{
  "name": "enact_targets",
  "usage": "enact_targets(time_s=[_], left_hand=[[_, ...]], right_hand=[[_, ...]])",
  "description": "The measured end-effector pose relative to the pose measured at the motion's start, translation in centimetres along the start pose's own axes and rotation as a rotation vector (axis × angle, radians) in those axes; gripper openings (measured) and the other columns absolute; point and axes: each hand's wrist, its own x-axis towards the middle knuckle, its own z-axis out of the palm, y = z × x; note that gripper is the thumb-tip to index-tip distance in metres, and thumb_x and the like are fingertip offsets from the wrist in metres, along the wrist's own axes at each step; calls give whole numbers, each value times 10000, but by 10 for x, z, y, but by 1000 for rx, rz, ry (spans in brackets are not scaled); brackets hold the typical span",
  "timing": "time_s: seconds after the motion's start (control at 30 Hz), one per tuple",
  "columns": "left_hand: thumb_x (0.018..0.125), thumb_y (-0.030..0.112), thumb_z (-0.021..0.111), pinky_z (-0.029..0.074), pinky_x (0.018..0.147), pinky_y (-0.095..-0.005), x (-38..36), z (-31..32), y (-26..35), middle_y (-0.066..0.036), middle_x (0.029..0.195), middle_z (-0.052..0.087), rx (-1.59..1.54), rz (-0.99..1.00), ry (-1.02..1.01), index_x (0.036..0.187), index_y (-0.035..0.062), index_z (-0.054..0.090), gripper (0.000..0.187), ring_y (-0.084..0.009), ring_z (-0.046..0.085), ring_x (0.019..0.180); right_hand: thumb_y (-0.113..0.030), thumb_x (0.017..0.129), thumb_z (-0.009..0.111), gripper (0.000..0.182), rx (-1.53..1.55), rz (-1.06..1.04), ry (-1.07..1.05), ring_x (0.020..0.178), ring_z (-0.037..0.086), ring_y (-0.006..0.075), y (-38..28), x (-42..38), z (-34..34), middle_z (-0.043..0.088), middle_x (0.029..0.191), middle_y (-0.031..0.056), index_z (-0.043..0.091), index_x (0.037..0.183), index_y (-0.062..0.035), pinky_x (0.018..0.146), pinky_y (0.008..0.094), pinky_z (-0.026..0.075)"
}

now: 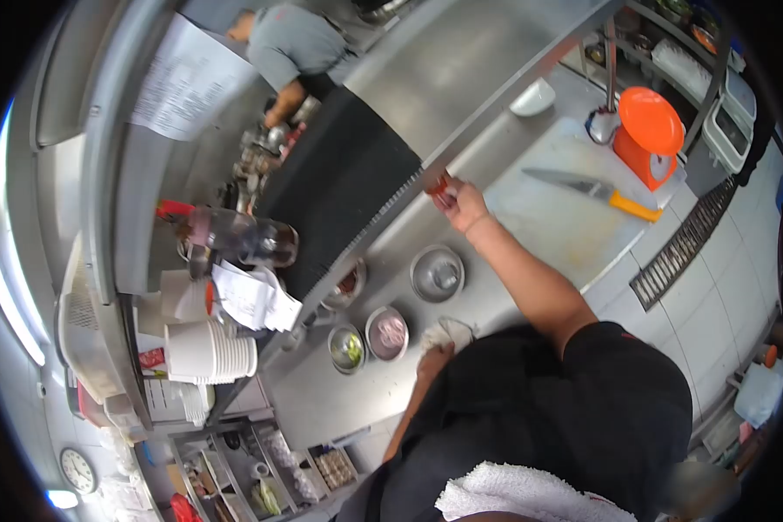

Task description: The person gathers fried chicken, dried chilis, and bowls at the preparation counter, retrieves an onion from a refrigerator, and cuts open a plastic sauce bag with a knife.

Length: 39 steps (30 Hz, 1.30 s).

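My right hand (463, 205) reaches forward over the steel counter (331, 413), its fingers closed on a small red item (441, 187) beside the upper shelf's edge. Near my body, my left hand (437, 358) is closed on a pale cloth (448, 334). In front of it stand a steel bowl of pink pieces (387, 334), another with green pieces (347, 349), and a larger bowl (437, 273) with a small metal cup in it. To the right, a knife with a yellow handle (633, 205) lies on the white cutting board (552, 217).
An orange scale (644, 163) stands beyond the board, near a white bowl (532, 98). The raised shelf holds a black mat (348, 187), stacked white containers (209, 352) and papers (250, 296). Another person (296, 52) works behind it. Shelving stands at the upper right.
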Motion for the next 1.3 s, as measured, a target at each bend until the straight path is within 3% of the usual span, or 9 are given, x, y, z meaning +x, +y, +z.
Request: enact_targets(time_s=[0.13, 0.2, 0.5, 0.63, 0.83, 0.97, 1.1, 1.23, 1.3], left_hand=[[897, 617, 553, 499, 890, -480, -2, 3, 8, -254, 1030, 689, -38, 84, 64, 1025, 16, 665, 624, -427, 646, 1043], [878, 562, 651, 517, 735, -434, -25, -9, 36, -205, 859, 680, -163, 52, 121, 895, 22, 616, 542, -386, 667, 816], [910, 302, 697, 532, 623, -345, -15, 8, 34, -124, 821, 702, -694, 257, 313, 1149, 54, 593, 359, -207, 661, 626], [933, 235, 669, 497, 537, -306, -38, -31, 53, -86, 788, 642, -926, 213, 346, 1179, 43, 551, 333, -153, 615, 598], [943, 217, 656, 492, 587, -284, -22, -35, 55, -86, 822, 642, -1048, 260, 359, 1208, 27, 536, 348, -134, 608, 648], [942, 218, 659, 486, 608, -283, -31, -34, 55, -80, 830, 645, -1091, 262, 282, 1229, 25, 531, 369, -127, 604, 667], [941, 227, 659, 471, 616, -276, -33, -27, 40, -53, 795, 635, -1110, 227, 288, 1173, 28, 585, 315, -115, 575, 667], [937, 224, 656, 456, 616, -275, -37, -18, 16, -24, 737, 617, -1105, 168, 269, 1072, 29, 647, 237, -102, 546, 665], [931, 248, 654, 464, 621, -300, -40, -4, 5, -47, 692, 614, -1046, 137, 366, 1019, 42, 668, 225, -125, 569, 654]], right_hand=[[-132, 937, 631, 183, -43, 7, -6, 1029, 609, 226, -20, -33, -6, 623, 1109, 89, 579, 1109, -99, 897, 399, 541], [-120, 922, 638, 207, -65, 26, 34, 1026, 595, 230, -28, -43, -8, 599, 1110, 100, 563, 1113, -92, 889, 414, 534], [-157, 903, 688, 257, -244, 95, 129, 917, 596, 210, -30, -69, -35, 598, 1049, 91, 573, 1121, -85, 823, 376, 552], [-170, 904, 700, 277, -469, 89, 94, 878, 609, 181, -11, -92, -41, 610, 1034, 71, 555, 1127, -92, 770, 349, 554], [-176, 895, 717, 338, -907, 158, -80, 846, 594, 151, 42, -95, -38, 599, 1060, 37, 523, 1163, -108, 697, 314, 557], [-184, 912, 700, 357, -1178, 123, -133, 946, 609, 152, 68, -94, -46, 586, 1088, 28, 543, 1223, -108, 758, 303, 560], [-150, 929, 654, 422, -1332, -173, -134, 917, 626, 158, 74, -98, -55, 547, 1172, 78, 513, 1321, -87, 721, 302, 559], [-89, 903, 637, 376, -1411, -361, -78, 861, 632, 162, 59, -82, -75, 559, 1124, 113, 522, 1259, -45, 632, 314, 569], [-89, 900, 635, 374, -1466, -277, 22, 843, 627, 170, 56, -84, -75, 561, 1121, 115, 520, 1254, -45, 646, 303, 547]])
